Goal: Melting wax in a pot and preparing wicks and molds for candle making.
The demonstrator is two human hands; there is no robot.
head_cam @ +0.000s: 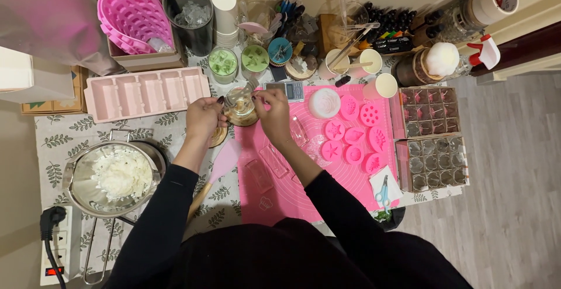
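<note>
Crowded craft table (52, 137): both hands' fingers (219, 103) on glass jar (239, 105) between moulds (353, 134).

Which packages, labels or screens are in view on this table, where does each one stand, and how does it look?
Digital scale: small grey rectangle with a pale screen, just beyond the right hand.
Cardboard box: brown, open, back left, holding pink moulds.
Two compartment boxes: right edge, brown and pink, filled with small glass jars.
Flat carton: left edge, brown with a green pattern, partly hidden.
Dark bottles: back right, labels too small to tell.
</note>
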